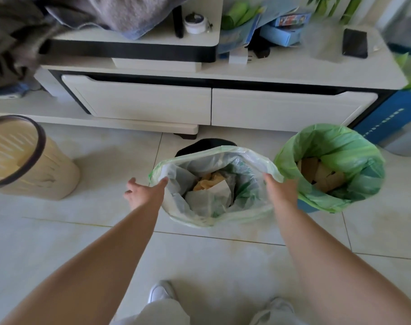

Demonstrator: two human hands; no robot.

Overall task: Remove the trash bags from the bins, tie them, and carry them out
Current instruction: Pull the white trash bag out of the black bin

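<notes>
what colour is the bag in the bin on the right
The bag is bright green; the head view shows it best.

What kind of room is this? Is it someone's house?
Probably a living room in a home: a low white cabinet with drawers, a grey blanket heaped on it, and small bag-lined bins on the tiled floor.

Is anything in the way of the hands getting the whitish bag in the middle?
Nothing visible is. The left hand already touches the whitish bag at its rim with the thumb, and the right hand holds the opposite rim.
</notes>
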